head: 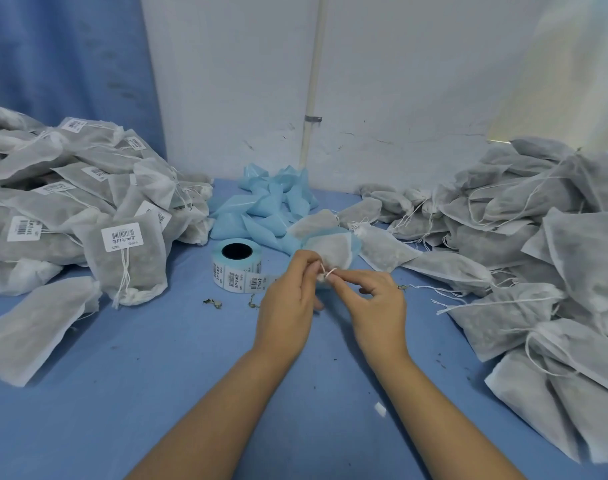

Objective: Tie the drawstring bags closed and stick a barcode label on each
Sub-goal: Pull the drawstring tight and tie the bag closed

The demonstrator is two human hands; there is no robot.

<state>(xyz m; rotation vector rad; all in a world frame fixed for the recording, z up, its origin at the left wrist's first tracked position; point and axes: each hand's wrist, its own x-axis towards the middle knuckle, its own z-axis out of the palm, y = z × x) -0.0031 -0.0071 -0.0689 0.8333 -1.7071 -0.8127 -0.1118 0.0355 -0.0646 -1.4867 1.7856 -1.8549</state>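
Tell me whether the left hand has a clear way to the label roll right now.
Probably yes. The label roll stands just left of the left hand, with no bag between them on the blue table. But that hand is pinching the drawstring of the bag, so it must let go first.

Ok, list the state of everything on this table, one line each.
Held bag: neck gathered, no label showing.
Drawstring: looped, pinched by left hand and right hand.
Label roll: standing on end, strip partly unrolled.
Left pile of bags: closed, many labelled.
Right pile of bags: no labels showing, strings loose.
Blue backing strip: crumpled in a heap.
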